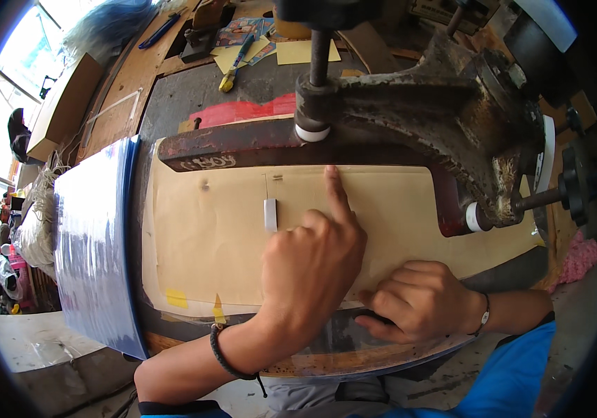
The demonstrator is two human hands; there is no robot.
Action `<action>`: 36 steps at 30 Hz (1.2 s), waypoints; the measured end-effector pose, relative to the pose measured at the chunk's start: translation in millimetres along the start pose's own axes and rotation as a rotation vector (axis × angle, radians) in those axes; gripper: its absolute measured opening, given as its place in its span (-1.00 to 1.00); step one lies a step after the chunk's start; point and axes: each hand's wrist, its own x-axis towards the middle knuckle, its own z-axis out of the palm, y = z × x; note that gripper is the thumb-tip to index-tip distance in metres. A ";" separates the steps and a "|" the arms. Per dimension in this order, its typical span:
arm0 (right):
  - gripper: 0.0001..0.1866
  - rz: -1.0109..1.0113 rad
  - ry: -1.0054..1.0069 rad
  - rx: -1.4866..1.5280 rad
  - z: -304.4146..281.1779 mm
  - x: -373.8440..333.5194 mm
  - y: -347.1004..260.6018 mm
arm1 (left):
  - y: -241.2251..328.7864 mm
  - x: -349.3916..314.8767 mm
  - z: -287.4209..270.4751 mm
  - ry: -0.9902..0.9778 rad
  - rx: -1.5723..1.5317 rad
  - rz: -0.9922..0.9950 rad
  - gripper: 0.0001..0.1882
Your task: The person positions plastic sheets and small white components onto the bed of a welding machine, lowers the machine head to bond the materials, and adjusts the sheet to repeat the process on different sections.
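Note:
A long dark metal bar [242, 145], part of a heavy press-like machine [410, 90], lies across a tan paper sheet [208, 258]. My left hand [316, 261] is over the middle of the sheet, its index finger stretched out with the tip at the bar's near edge. Its other fingers are curled under, and nothing shows in them. A small silvery rectangular piece [270, 215] lies just left of that hand, below thin marks on the paper. By the sheet's near edge at right, my right hand [417, 301] is closed; its inner side is hidden.
A stack of clear plastic sheets [96, 244] with blue edges stands at left. Behind the bar lie a red piece [242, 110], a yellow-blue cutter [235, 64] and yellow paper slips [307, 52]. A pink cloth [578, 259] is at far right. Yellow tape [176, 299] marks the sheet's near-left corner.

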 end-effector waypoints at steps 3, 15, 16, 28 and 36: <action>-0.79 0.000 0.005 0.010 1.1 1.3 -1.1 | -3.2 3.8 9.7 0.085 -0.099 0.154 -0.40; -0.77 0.009 0.040 -0.008 1.2 0.4 0.6 | -11.3 1.6 16.9 0.166 -0.171 0.119 -0.58; -0.76 -0.003 0.035 -0.011 1.1 0.1 1.4 | -9.5 2.4 14.9 0.168 -0.236 0.211 -0.57; -0.79 -0.024 0.072 0.040 4.9 -6.4 4.0 | 0.0 6.5 14.3 0.145 0.033 0.114 -0.53; -0.79 -0.001 0.069 0.060 0.9 -10.4 3.8 | -8.7 5.7 -11.9 -0.155 -1.389 -0.206 -0.58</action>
